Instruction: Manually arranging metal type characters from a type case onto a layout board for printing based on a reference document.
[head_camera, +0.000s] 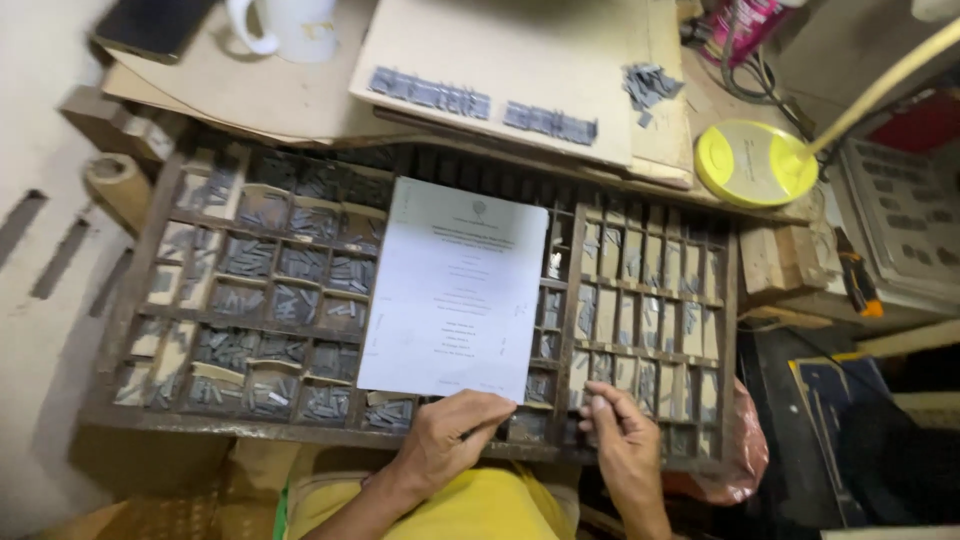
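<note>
A wooden type case (150, 250) with many small compartments of grey metal type lies in front of me. A white printed sheet (455, 290) rests on its middle. My left hand (450, 435) sits at the near edge of the case, fingers curled at the sheet's lower corner; whether it holds anything is hidden. My right hand (620, 435) hovers over the right compartments with fingertips pinched on a small grey type piece (590, 407).
A board (500, 60) behind the case carries rows of set type (430, 95) and a loose pile of type (650, 85). A white mug (285, 25), a dark phone (150, 25) and a yellow lamp base (755, 162) stand at the back.
</note>
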